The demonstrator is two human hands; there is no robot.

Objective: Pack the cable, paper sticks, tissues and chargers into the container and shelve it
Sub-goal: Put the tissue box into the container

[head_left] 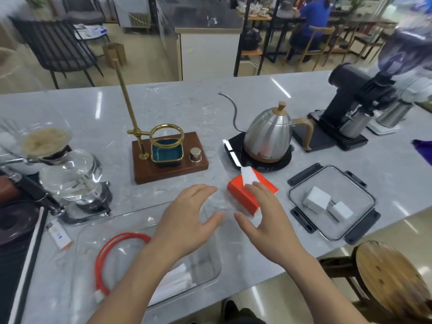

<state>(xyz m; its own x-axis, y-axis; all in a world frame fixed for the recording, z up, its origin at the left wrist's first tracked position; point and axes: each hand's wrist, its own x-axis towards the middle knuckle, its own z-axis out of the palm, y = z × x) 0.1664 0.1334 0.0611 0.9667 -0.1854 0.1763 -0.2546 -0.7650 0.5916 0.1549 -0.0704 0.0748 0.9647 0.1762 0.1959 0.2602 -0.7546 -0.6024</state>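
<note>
The grey marble counter [187,106] carries all items. The clear container [98,232] sits at the near edge, left of centre, open at the top; the coiled red cable [109,251] lies inside it, along with white paper sticks [173,279], partly hidden by the left forearm. To its left stands a glass siphon brewer [70,174]. Behind it stands a wooden drip stand [168,157] with a brass ring, and to the right of that a steel gooseneck kettle [268,134] on a black base. A black grinder [350,106] occupies the far right. The container lid [332,202] lies flat at the right, holding two white chargers [327,202]. The orange tissue box [247,195] lies tilted between kettle base and lid, a white tissue protruding.

The left hand [187,218] hovers over the container's far right corner, fingers spread, empty. The right hand [264,218] is spread, its fingertips [254,185] touching the top of the tissue box, thumb clear of it.
</note>
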